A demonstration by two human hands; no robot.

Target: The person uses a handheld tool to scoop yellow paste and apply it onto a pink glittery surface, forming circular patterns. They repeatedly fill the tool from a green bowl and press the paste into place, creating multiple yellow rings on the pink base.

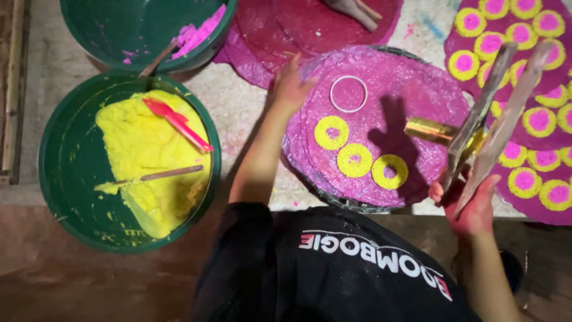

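Bent over a round pink sheet (pixel 411 101), a person steadies its far edge with the left hand (pixel 290 89), fingers spread flat, while the right hand (pixel 473 209) grips two long flat blades (pixel 494 113) upright. Three yellow rings (pixel 354 160) sit on the sheet beside a bare white ring mould (pixel 348 94) — most of it unfilled, judging by the fully ringed sheet (pixel 524 77) alongside — and yellow paste remains in the green basin (pixel 65 173).
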